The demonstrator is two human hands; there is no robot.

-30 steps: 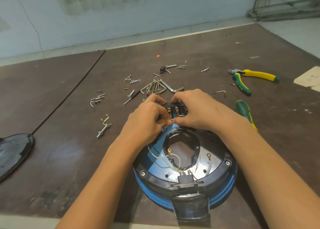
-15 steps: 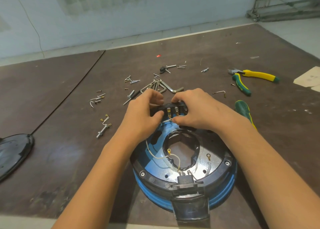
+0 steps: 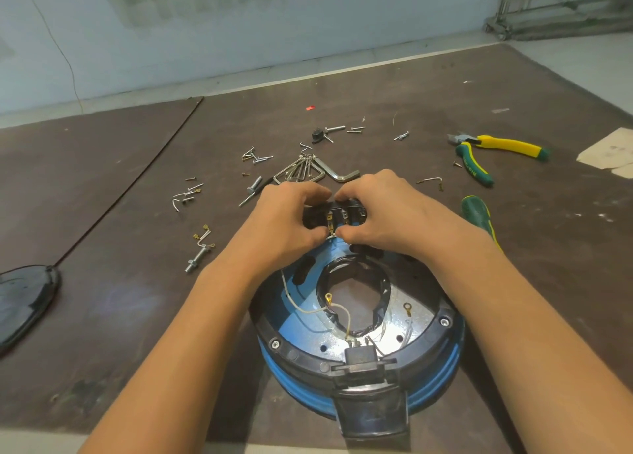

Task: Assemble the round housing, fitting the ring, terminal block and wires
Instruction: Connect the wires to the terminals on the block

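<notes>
Brown table [image 3: 102,316], worn surface. Round housing [image 3: 442,368] sits on it near the person, blue side wall, open face up. A black ring [image 3: 265,326] is seated round its top edge, with screw heads showing in it. The middle of the housing is an open hole.

Left of the housing, well apart: black domed lid [image 3: 24,299], partly out of view.

Left hand [image 3: 284,224] and right hand [image 3: 387,217] are together at the far edge of the housing. Both have curled fingers and pinch the terminal block [image 3: 339,213] from either side, with the thumbs almost meeting on its near edge. The block is black with brass tabs. Whether it is seated on the rim or held just above it cannot be told.

Right of the housing and beyond it: yellow and green pliers [image 3: 493,152]. Just right of the housing, a green screwdriver handle [image 3: 476,213], part hidden by the right forearm.

Beyond the housing, just past the hands: a bunch of hex keys [image 3: 301,170].

Inside the housing: a white wire [image 3: 298,308] runs from under the left hand towards a black plug socket [image 3: 359,356] at the near edge. Two brass ring lugs [image 3: 328,296] lie loose by the centre hole.

Left of the housing: a bolt [image 3: 197,260]. Beyond it, scattered screws [image 3: 257,157].
</notes>
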